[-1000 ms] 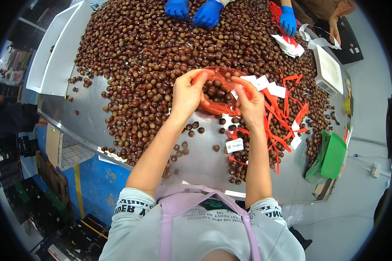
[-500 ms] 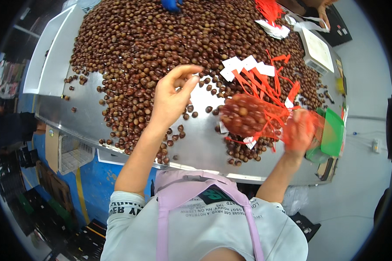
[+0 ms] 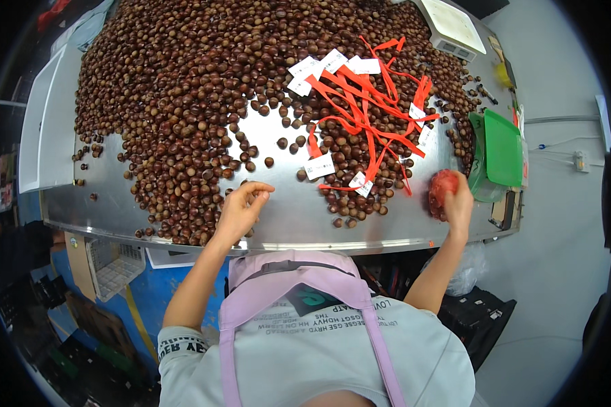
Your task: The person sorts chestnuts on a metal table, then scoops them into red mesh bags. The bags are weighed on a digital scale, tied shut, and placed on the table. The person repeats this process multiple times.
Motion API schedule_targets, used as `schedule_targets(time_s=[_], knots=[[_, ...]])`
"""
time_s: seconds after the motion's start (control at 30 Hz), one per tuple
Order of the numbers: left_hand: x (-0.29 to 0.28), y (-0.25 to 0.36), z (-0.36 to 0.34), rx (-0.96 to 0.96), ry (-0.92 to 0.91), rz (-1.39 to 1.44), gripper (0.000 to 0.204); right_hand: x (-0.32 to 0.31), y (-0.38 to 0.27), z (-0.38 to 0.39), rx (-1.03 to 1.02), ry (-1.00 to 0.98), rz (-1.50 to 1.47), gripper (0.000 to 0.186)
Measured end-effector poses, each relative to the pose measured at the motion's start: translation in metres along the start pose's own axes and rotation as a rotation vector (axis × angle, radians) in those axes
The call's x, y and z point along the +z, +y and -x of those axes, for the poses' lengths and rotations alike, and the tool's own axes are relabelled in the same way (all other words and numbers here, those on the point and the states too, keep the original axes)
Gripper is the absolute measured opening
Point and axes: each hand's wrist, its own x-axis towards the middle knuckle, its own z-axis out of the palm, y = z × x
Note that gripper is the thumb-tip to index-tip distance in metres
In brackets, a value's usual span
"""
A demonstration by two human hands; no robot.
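Observation:
My right hand [image 3: 459, 205] is closed on the gathered top of a red mesh bag of chestnuts [image 3: 441, 192], by the table's right front. Above the front edge, my left hand [image 3: 241, 211] has its fingers stretched and the thumb a little apart, with nothing visible in it. Loose chestnuts [image 3: 176, 149] lie beside and beyond it in a big brown heap. Between my hands, red straps [image 3: 370, 115] with white tags [image 3: 319, 166] lie tangled over a smaller group of chestnuts [image 3: 353, 203].
A metal table [image 3: 285, 220] bears the heap. A green plastic container [image 3: 502, 149] stands at its right end, a white scale-like box [image 3: 451, 28] at the far right. A white bin [image 3: 47, 129] borders the left side. A plastic crate [image 3: 119, 271] sits below at left.
My right hand has brought the filled mesh bag from over the straps to the table's right front. My left hand has drawn back toward the front edge. The view has shifted too.

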Motion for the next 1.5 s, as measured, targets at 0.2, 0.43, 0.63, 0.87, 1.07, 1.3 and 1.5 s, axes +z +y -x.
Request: schedule_targets(time_s=[0.2,0.43,0.63,0.87,1.07,1.3,1.5], knots=[[0.018,-0.003,0.001,-0.044,-0.016,0.022,0.020,0.067,-0.136,-0.004,-0.235,-0.163,-0.385,0.032],[0.035,0.008,-0.004,0.130,0.091,0.090,0.025,0.123,-0.194,-0.013,-0.309,-0.184,-0.571,0.015],[0.044,0.023,-0.011,0.461,0.009,0.215,0.032,0.083,-0.255,0.023,0.089,-0.737,-1.301,0.020],[0.038,0.016,0.012,0.021,-0.385,0.840,0.034,0.086,-0.259,0.011,0.186,-0.671,-1.331,0.020],[0.022,0.008,0.014,0.127,-0.286,0.557,0.027,0.102,-0.258,0.017,0.227,-0.538,-1.281,0.018],[0.015,-0.003,0.016,-0.009,-0.237,0.495,0.023,0.111,-0.248,0.024,0.170,-0.672,-1.175,0.028],[0.019,-0.009,0.004,-0.020,0.149,0.624,0.019,0.110,-0.247,0.066,-0.049,-1.195,-0.880,0.033]])
